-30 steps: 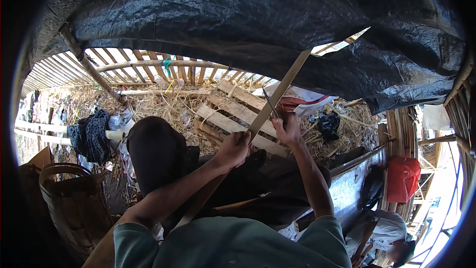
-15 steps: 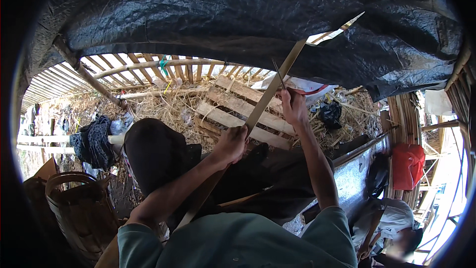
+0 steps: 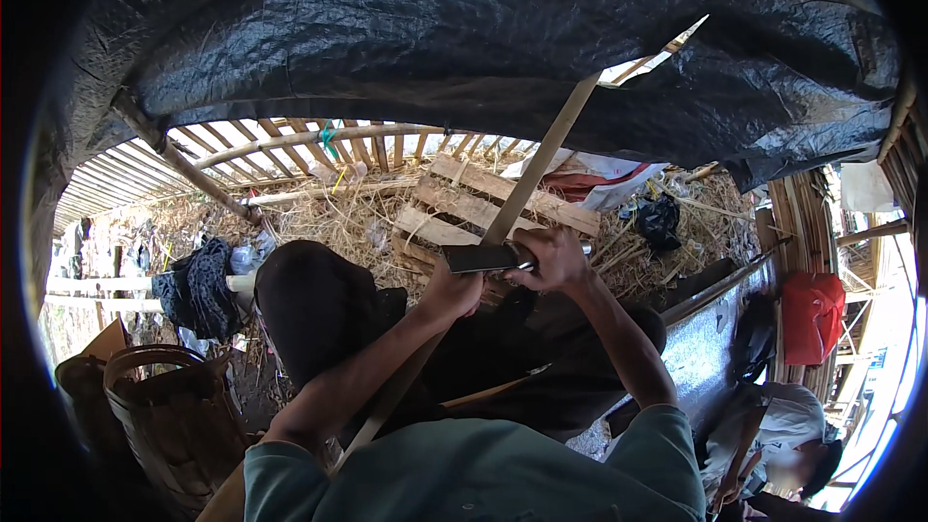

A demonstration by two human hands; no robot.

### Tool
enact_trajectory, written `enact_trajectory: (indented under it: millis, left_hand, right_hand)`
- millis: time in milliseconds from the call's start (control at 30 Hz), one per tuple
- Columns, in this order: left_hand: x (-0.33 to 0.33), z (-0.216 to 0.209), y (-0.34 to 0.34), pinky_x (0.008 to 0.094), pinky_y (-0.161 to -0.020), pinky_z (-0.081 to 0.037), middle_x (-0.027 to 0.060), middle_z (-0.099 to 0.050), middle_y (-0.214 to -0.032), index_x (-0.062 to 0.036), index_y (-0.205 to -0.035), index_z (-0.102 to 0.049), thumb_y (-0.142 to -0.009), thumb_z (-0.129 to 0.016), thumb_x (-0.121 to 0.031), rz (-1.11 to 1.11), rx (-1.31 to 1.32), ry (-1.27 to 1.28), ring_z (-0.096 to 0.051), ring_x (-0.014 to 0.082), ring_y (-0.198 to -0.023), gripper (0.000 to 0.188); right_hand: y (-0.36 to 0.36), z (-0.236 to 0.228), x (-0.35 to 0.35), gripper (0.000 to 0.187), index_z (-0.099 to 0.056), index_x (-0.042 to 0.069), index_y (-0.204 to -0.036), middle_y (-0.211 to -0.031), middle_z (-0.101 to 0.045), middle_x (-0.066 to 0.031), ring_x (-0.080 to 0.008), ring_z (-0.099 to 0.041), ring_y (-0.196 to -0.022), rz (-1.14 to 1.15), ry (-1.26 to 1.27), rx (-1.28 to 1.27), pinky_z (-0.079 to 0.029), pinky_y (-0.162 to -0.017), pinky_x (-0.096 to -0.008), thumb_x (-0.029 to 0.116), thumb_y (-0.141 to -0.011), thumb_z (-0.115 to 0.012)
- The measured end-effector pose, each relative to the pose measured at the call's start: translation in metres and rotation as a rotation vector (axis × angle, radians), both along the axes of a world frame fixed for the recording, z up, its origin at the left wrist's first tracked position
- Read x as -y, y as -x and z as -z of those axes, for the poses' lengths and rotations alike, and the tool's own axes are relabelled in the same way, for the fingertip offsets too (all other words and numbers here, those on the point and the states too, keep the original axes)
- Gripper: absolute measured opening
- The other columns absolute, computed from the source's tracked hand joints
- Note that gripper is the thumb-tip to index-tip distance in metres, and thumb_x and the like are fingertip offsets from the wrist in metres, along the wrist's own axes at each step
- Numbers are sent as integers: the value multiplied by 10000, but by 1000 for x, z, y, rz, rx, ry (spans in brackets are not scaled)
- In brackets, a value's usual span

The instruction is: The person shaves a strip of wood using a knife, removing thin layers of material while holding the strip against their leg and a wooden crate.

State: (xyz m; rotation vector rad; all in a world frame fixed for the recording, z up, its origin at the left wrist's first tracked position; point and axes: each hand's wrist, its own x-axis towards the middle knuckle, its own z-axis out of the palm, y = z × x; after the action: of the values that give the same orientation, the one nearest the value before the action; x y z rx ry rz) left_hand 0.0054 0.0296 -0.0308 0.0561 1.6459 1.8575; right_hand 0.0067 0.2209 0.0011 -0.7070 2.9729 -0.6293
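**Knife blade laid across bamboo strip, 2 hands engaged**

Left hand [image 3: 452, 292]: fingers curled round the bamboo strip [image 3: 553, 140], gripping it just below the knife. Right hand [image 3: 553, 259]: closed on the handle of the knife [image 3: 478, 258], a metal collar showing beside the thumb. The broad dark blade points to the left, crossing in front of the strip and directly above the left knuckles. Whether the edge touches the strip cannot be told from this angle.

Strip position: runs diagonally, from beside the green shirt [image 3: 464, 469] at lower left, past the dark-trousered knee [image 3: 314, 300], to upper right, where its far end overlaps the black tarp [image 3: 387, 48] near a bright gap.

Surroundings: a slatted wooden pallet [image 3: 469, 205] lies on straw beyond the hands. To its right, a white-and-red sack [image 3: 619, 191] and a black plastic bag [image 3: 659, 222]. At left, a black cloth [image 3: 198, 285] hangs over pale poles; nearer, a woven basket [image 3: 174, 416]. Behind, a bamboo slat fence [image 3: 367, 145]. Far right, a red bag [image 3: 812, 319]; below it, 1 other person [image 3: 788, 420] in a pale top, bent forward.
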Motion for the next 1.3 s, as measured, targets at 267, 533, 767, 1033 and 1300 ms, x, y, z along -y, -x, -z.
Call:
enact_trajectory:
  millis: [267,533,767,1033,1300]
  left_hand:
    - [-2,-19,7,238,-296,-282,9,-407,-519,-24,-720,-445,-947,-365,-258,14,152,-34,-342,77,-323,336]
    - [-3,-15,16,235,-296,-276,2,-377,-499,-29,-743,-443,-949,-332,-322,50,68,75,-335,81,-307,375]
    - [-1,-17,9,240,-300,-283,0,-354,-504,-45,-724,-423,-949,-346,-315,49,205,33,-327,81,-325,360]
    - [-2,-20,7,224,-298,-275,-8,-359,-498,-59,-719,-423,-956,-317,-332,46,310,-12,-309,71,-304,377]
    - [-4,-18,10,220,-310,-251,-30,-335,-486,-79,-783,-428,-951,-312,-358,73,262,49,-283,60,-305,346]
  right_hand:
    - [3,-2,-23,455,-599,8,-910,-769,-603,-149,-334,-588,-738,220,6,-57,-453,-678,-408,362,-648,-714]
    - [-1,64,-39,430,-588,42,-789,-575,-545,-72,-271,-574,-572,252,-137,-698,-433,-476,-355,453,-688,-669]
    - [5,21,-18,319,-584,23,-833,-643,-565,-111,-293,-582,-626,305,9,-272,-448,-539,-381,331,-768,-635]
    - [1,17,-21,419,-587,-13,-910,-756,-596,-155,-347,-583,-671,173,89,-328,-461,-612,-406,360,-736,-665]
    - [4,11,-16,461,-584,3,-884,-617,-569,-99,-311,-584,-573,178,38,-188,-463,-527,-377,413,-695,-679]
